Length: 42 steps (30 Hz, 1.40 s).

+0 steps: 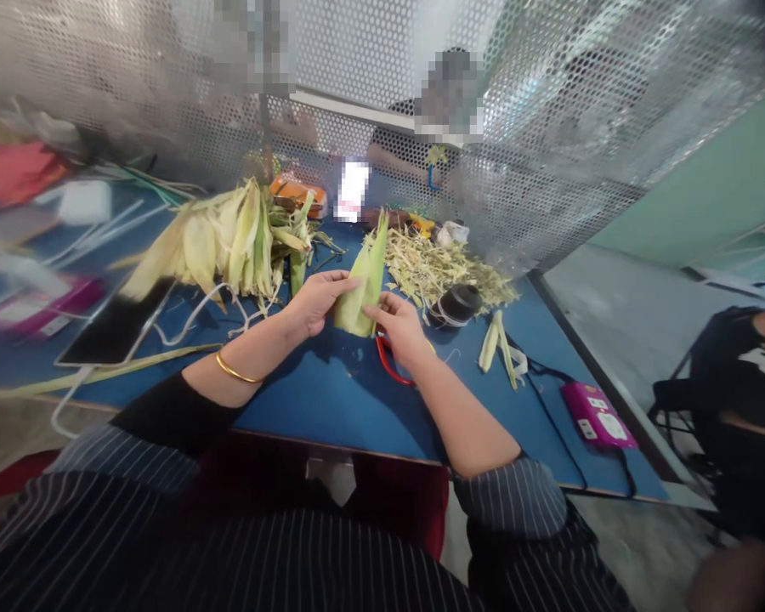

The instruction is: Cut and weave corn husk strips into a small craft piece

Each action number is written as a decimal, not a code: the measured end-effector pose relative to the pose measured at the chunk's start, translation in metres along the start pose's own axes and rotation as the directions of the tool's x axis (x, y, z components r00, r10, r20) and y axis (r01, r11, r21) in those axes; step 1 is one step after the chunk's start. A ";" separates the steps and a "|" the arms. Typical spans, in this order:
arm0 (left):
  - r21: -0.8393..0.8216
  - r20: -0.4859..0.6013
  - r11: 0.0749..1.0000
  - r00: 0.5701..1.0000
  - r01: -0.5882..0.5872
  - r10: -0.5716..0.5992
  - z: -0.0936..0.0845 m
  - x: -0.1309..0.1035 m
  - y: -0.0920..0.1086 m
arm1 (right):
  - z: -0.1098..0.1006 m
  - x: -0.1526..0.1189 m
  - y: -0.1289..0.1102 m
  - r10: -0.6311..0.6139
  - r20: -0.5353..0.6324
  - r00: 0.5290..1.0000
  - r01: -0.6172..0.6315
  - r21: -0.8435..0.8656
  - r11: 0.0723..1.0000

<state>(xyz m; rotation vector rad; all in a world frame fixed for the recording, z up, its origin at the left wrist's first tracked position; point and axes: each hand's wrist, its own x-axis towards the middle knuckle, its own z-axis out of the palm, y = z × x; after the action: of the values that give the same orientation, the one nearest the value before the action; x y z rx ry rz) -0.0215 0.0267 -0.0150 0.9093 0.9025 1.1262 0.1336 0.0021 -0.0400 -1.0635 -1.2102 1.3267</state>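
A pale green corn husk [358,308] is held upright over the blue table, its pointed tip away from me. My left hand [322,299] pinches its left side between thumb and fingers. On the lower right side, my right hand [400,325] grips the same husk with thumb and fingertips. Under my right hand shows a red loop [392,365], perhaps a scissors handle, partly hidden. To the left lies a heap of corn husks [229,242]. Shredded husk bits [437,263] are piled to the right, with a black spool of thread [456,304] in front.
A tablet-like dark device [118,323] with a white cable lies at left. Husk strips [497,344] and a magenta power box [599,415] with black cords are on the right. A perforated metal screen [370,51] stands behind the table [331,408]. Another person [733,374] sits at far right.
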 end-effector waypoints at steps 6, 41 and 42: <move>0.087 -0.088 0.993 0.993 -0.077 0.085 -0.001 0.004 -0.004 | -0.004 0.003 0.000 -0.107 -0.087 0.990 0.103 -0.051 0.993; 0.031 -0.100 0.985 0.980 -0.170 0.172 -0.006 0.007 -0.001 | -0.008 0.010 0.008 -0.015 -0.145 0.989 0.025 0.063 0.998; 0.023 -0.097 0.985 0.981 -0.169 0.171 -0.006 0.007 -0.001 | -0.005 0.009 0.010 0.008 -0.093 0.996 0.000 0.094 0.996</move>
<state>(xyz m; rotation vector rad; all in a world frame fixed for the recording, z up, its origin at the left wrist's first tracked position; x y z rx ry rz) -0.0252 0.0343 -0.0194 0.9636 0.9275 1.3223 0.1365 0.0121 -0.0502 -1.0497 -1.0673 1.3094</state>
